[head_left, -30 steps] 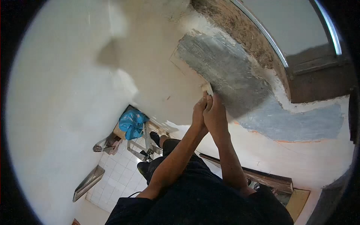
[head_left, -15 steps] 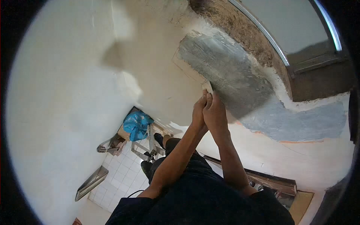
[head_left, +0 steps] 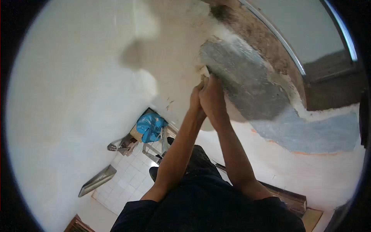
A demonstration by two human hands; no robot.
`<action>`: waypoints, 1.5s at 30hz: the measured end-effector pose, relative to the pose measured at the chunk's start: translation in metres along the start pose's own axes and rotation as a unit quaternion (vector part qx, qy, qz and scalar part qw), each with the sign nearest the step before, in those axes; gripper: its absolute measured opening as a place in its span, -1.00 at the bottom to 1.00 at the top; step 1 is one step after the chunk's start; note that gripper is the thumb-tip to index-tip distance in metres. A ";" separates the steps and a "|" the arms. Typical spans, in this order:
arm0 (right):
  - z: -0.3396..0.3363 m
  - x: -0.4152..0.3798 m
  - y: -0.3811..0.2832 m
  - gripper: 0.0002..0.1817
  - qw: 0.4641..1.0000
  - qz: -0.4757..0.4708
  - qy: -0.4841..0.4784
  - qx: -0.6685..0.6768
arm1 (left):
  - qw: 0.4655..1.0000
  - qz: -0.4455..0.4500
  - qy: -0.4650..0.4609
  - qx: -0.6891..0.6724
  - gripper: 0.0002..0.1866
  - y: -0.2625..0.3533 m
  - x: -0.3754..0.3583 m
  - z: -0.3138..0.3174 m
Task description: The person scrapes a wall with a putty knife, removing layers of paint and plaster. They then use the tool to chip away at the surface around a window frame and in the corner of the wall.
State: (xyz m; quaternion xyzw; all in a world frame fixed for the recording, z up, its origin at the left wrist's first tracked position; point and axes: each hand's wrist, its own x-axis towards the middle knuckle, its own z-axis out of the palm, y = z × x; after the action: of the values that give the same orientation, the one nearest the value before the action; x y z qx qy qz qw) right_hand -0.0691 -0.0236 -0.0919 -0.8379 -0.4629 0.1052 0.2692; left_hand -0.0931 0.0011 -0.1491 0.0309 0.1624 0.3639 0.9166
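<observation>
A small scraper with a pale, flat blade meets the wall at the left edge of a rough grey patch. My right hand is closed around its handle, which the fingers hide. Pressed against it, my left hand is closed on the same tool, its fingers up near the blade. Cream-coloured wall lies to the left of the blade.
Bare brown masonry borders a metal-edged frame at upper right. Below left are a blue plastic bag, a ladder by my legs, a grey trough and white floor tiles.
Both hands and the scraper have moved up and left along the grey patch's edge. The view has shifted slightly, and flakes now show on or before the wall left of my hands.
</observation>
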 end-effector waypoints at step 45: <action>-0.016 -0.045 0.035 -0.69 0.994 0.076 0.025 -0.070 | 0.998 -0.056 -0.036 0.019 -0.62 -0.050 -0.025 -0.013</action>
State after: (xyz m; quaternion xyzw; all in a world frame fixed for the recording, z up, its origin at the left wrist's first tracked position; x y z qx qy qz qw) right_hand -0.0616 -0.0815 -0.1012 -0.8898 -0.3972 0.0721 0.2127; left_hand -0.0815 -0.0538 -0.1633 0.0519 0.1377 0.3080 0.9400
